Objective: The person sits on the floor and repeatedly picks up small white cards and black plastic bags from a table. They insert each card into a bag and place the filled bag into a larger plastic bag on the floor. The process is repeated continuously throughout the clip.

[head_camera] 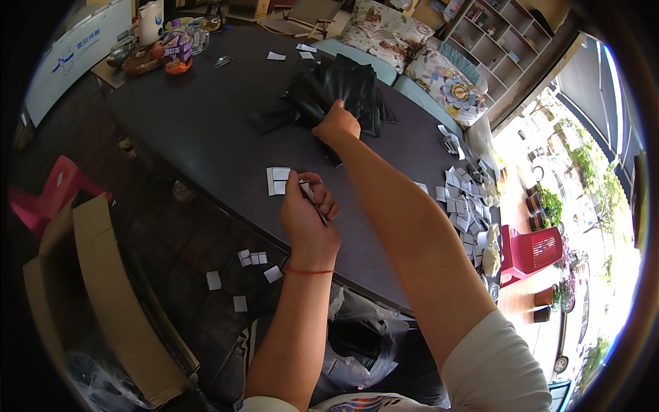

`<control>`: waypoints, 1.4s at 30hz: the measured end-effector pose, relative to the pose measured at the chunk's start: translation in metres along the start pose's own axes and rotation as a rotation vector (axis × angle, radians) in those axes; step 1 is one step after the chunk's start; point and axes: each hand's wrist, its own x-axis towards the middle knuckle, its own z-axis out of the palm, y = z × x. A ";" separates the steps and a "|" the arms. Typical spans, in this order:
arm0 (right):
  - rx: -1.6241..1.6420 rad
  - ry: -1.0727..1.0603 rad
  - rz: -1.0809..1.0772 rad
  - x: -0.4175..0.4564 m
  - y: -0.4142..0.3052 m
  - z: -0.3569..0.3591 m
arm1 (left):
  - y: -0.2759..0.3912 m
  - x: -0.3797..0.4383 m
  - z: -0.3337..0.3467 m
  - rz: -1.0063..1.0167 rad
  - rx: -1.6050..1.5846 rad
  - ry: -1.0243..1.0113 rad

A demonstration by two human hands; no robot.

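Observation:
My left hand (311, 216) is closed around a thin folded piece with white faces and dark edges, held above the near edge of the dark table (206, 139). Just beyond it, a white card-like piece (278, 181) with dark lines lies flat. My right hand (340, 125) reaches across to a pile of black plastic bags (355, 85) and grips plastic at its near side. Most of its fingertips are hidden by the hand and the plastic. Part of the pile's left side is blurred.
Many white pieces (463, 206) are heaped at the table's right edge. Several lie on the floor (240, 304). An open cardboard box (110, 304) stands lower left. A clear plastic bag (378, 371) rests near my lap. Bottles and jars (177, 49) stand at the far left.

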 end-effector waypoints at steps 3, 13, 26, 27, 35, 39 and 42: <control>0.023 0.005 -0.081 -0.010 0.009 -0.017 | 0.004 -0.001 -0.005 0.000 -0.032 -0.020; 0.544 0.079 -0.324 -0.138 0.111 -0.099 | 0.002 -0.012 0.001 -0.090 0.591 0.016; 0.500 -0.113 -0.327 -0.279 0.277 -0.105 | -0.097 -0.034 -0.024 -0.110 1.681 -0.586; 0.527 -0.107 -0.332 -0.278 0.282 -0.105 | -0.101 -0.035 -0.031 -0.097 1.635 -0.587; 0.606 0.105 -0.058 -0.290 0.292 -0.085 | -0.115 -0.037 -0.026 -0.151 1.494 -0.455; 0.600 0.215 -0.005 -0.283 0.306 -0.073 | -0.091 -0.040 -0.011 -0.044 1.370 -0.430; 0.462 0.315 -0.041 -0.286 0.305 -0.070 | -0.073 -0.033 -0.009 -0.055 1.528 -0.440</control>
